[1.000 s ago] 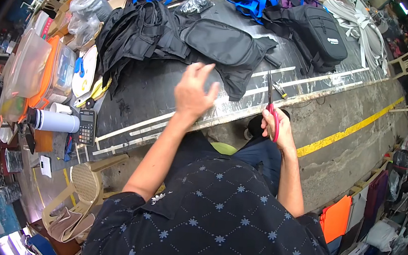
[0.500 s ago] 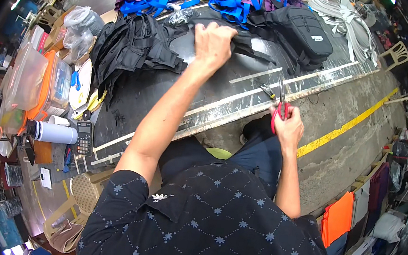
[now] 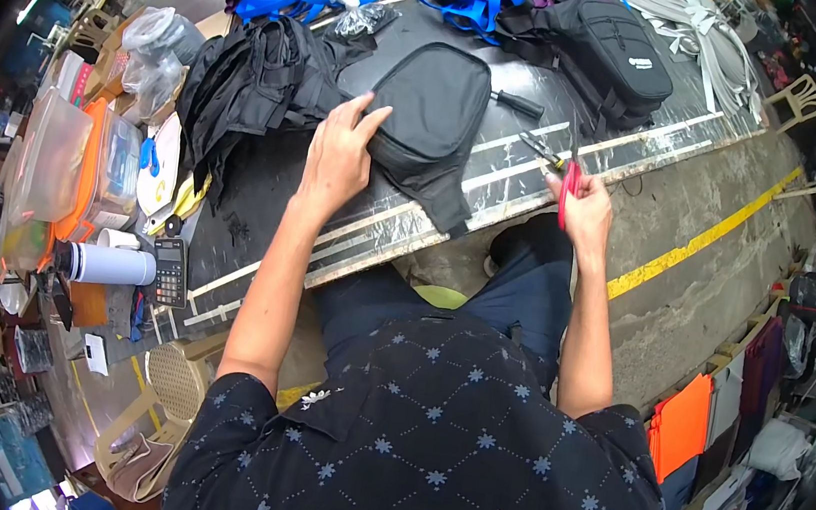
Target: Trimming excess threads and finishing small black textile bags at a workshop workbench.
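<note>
Dark tabletop (image 3: 259, 193) shows between black bundle (image 3: 258, 72) and taped edge (image 3: 378, 257); left hand (image 3: 339, 154), loosely spread, is at the black pouch (image 3: 436, 97); right hand (image 3: 589, 213) grips red scissors (image 3: 568, 195) near the edge.

L. hand (image 3: 338, 159): fingertips at edge of blk. bag piece (image 3: 435, 105); R. hand (image 3: 587, 218): red-hdld. scissors (image 3: 568, 195) in fingers, sm. tool (image 3: 542, 150) beyond.

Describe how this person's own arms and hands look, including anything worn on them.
The left hand and right hand wear no gloves, and no watch shows. The forearms are bare, below short dark sleeves patterned with small blue flowers and dotted lines.
</note>
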The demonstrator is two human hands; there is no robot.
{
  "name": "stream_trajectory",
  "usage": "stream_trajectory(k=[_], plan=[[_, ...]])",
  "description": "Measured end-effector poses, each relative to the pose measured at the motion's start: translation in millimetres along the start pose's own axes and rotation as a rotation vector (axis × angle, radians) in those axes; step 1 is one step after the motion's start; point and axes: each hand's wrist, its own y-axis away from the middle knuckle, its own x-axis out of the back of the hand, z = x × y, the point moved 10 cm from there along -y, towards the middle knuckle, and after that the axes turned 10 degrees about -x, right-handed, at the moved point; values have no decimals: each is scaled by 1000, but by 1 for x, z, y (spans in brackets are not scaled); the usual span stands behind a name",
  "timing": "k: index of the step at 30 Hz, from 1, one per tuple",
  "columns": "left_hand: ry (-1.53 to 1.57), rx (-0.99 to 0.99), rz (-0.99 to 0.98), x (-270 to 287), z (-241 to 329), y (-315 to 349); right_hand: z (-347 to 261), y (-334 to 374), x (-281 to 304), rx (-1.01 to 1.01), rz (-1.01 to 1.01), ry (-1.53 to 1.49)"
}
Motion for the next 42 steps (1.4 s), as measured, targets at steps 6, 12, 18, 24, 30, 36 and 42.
stream_trajectory(k=[6,12,18,24,30,36,42], plan=[[749,766,-144,-61,14,97,32,72,-64,-37,-372,-391],[1550,1172,-490,-128,109,117,20,95,-99,-222,-488,-524],[2141,1537,-367,-177,132,122,19,87,-100,-91,-340,-646],[1931,1495,-326,-186,133,88,15,108,-95,-132,-509,-717],[1808,1318,-15,-188,121,79,58,132,-90,-252,-623,-495],[1752,1250,-9,-184,123,79,60,143,-99,-215,-719,-460],[1703,1240,-59,-181,125,82,55,135,-102,-202,-764,-399]])
